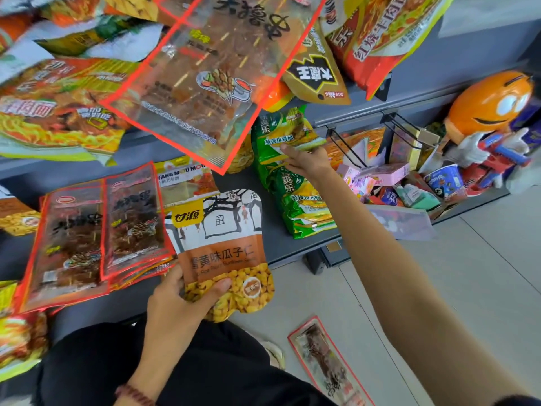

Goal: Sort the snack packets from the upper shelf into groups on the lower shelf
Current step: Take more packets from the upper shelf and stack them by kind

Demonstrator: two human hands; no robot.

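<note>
From the head camera, the sorting looks about half done. On the lower shelf (281, 244) there are some groups already: a stack of clear packets with red edges (96, 230) on the left and a pile of green noodle packets (298, 206) on the right, with a yellow packet (184, 177) lying behind and between them. A lot is left, though. The upper shelf (357, 111) is full of mixed packets: orange noodle packets (58, 112), a brown packet (316, 68), a red noodle packet (380, 39), and one big clear packet with red edges (205, 77) that hangs out over the edge. One more clear packet (328, 361) lies on the floor by the person's leg, so that needs picking up too. The left hand (175, 306) has its fingers (218, 285) clamped on the bottom of a seed packet (222, 247), thumb on the front and the rest hidden behind it; the packet is up in the air just in front of the lower shelf, beside the red-edged stack. The right hand (304, 161) reaches far out and pinches a green packet (285, 128), thumb on top, right over the green pile, so I think it belongs there. An orange toy figure (489, 104) stands off to the right.
</note>
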